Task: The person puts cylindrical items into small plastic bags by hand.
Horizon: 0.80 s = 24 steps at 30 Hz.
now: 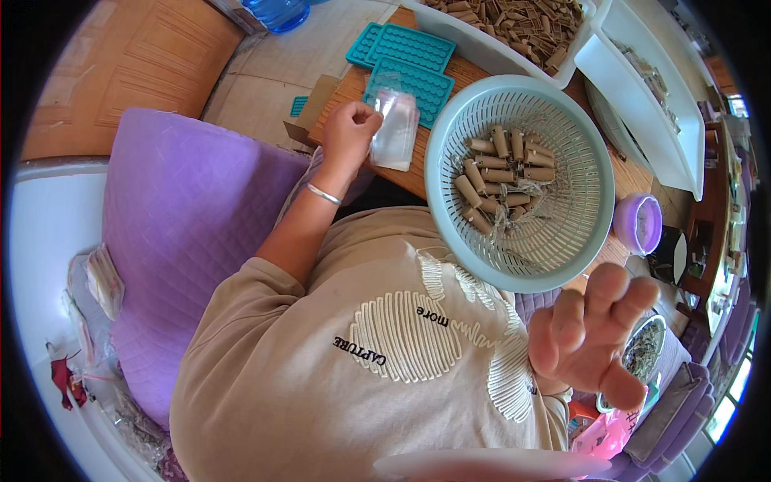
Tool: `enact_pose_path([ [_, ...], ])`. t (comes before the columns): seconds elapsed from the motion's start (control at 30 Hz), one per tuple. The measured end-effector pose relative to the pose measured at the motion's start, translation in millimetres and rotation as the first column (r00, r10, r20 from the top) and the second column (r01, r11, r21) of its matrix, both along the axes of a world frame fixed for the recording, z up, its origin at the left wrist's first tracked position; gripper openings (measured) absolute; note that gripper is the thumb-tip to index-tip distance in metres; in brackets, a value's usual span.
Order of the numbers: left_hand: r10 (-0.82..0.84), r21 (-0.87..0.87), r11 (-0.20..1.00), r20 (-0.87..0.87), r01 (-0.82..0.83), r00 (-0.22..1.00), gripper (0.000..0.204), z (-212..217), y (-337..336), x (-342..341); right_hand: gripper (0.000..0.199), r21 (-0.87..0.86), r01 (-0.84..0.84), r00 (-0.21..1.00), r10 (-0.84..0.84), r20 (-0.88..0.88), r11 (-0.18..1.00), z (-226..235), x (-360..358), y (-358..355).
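Observation:
My left hand point(347, 138), with a silver bangle on its wrist, is closed in a pinch at the edge of a clear plastic bag point(387, 103). Under it a stack of clear bags point(393, 143) lies on the wooden table beside teal ridged trays point(418, 84). My right hand point(590, 333) is raised near me, its fingers spread and nothing in it. Between the hands and farther out stands a grey-green plastic colander point(444, 173). Several short brown cylinders point(499, 141) with tangled clear strands lie inside it.
Beyond the colander, a white bin point(482, 40) holds many brown pieces. A second white bin point(679, 153) leans at the right, above a small purple container point(638, 223). A purple quilted cover point(177, 209) is on my left. A cardboard box point(312, 112) touches the table's left side.

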State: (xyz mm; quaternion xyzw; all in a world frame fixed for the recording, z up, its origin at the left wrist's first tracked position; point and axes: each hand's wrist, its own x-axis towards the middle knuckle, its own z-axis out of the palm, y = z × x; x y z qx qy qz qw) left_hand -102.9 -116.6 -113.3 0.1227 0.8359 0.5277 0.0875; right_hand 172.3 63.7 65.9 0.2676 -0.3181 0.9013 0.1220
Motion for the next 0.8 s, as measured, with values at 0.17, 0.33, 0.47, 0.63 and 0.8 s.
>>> enact_pose_path([
  [0.17,-0.103,0.546,0.83,0.341,-0.108,0.934,0.005,48,-3,9,0.069,0.237,0.243,0.939,-0.289,0.187,0.941,-20,-8,17],
  [0.33,-0.338,0.798,0.602,0.285,-0.026,0.897,0.005,121,23,52,0.056,0.793,0.386,0.597,-0.783,0.175,0.472,-28,-47,3],
  [0.47,-0.507,0.864,0.503,0.297,-0.002,0.809,0.007,139,52,88,0.049,0.807,0.356,0.514,-0.82,0.252,0.471,-32,-66,-3],
  [0.63,-0.609,0.848,0.517,0.269,0.117,0.746,0.012,120,69,114,0.031,0.6,0.439,0.456,-0.741,0.493,0.669,-40,-55,-3],
  [0.8,-0.62,0.845,0.53,0.324,0.077,0.714,0.038,130,79,120,0.03,0.567,0.43,0.437,-0.711,0.55,0.703,-43,-47,3],
])
